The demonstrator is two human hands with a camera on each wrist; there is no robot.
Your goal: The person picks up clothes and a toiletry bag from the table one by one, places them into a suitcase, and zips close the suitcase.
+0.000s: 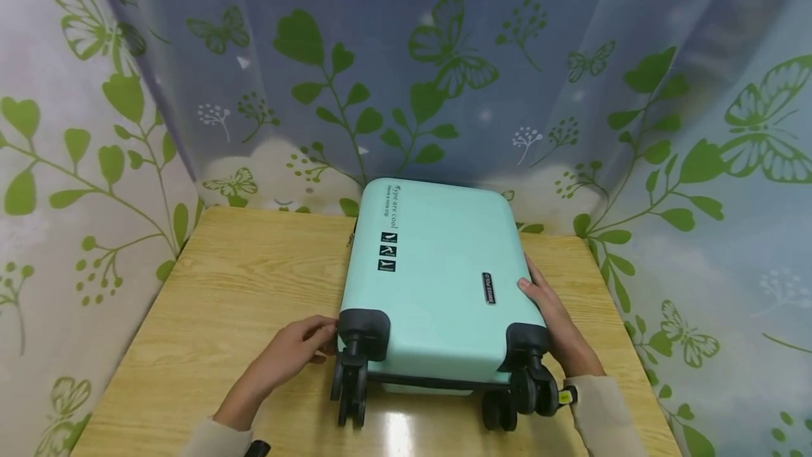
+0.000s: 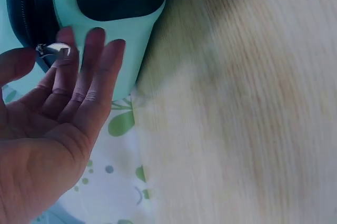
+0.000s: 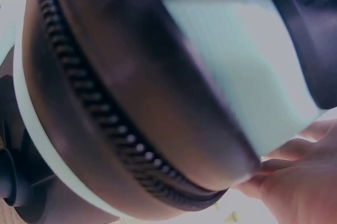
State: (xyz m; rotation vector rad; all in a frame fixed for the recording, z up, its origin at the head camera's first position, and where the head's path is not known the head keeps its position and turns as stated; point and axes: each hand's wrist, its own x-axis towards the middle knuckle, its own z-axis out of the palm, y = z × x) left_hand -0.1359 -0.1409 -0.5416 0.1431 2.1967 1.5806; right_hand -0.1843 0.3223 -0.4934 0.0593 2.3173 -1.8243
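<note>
A mint-green suitcase (image 1: 438,252) lies flat, its wheel end towards me. My left hand (image 1: 298,348) is at its near left corner. In the left wrist view, a metal zipper pull (image 2: 55,49) lies against the fingers of that hand, palm towards the camera and thumb apart from the fingers. My right hand (image 1: 555,312) rests along the suitcase's right side, thumb on the upper edge. In the right wrist view its fingers (image 3: 289,153) lie against the shell, partly hidden behind it. A dark zipper (image 3: 105,116) runs round the side of the case.
The suitcase lies on a wood-grain table (image 1: 254,259). Black wheels (image 1: 529,390) stick out at its near end, beside my right wrist. A curtain (image 1: 380,62) with leaves and butterflies hangs close behind the table and along both sides.
</note>
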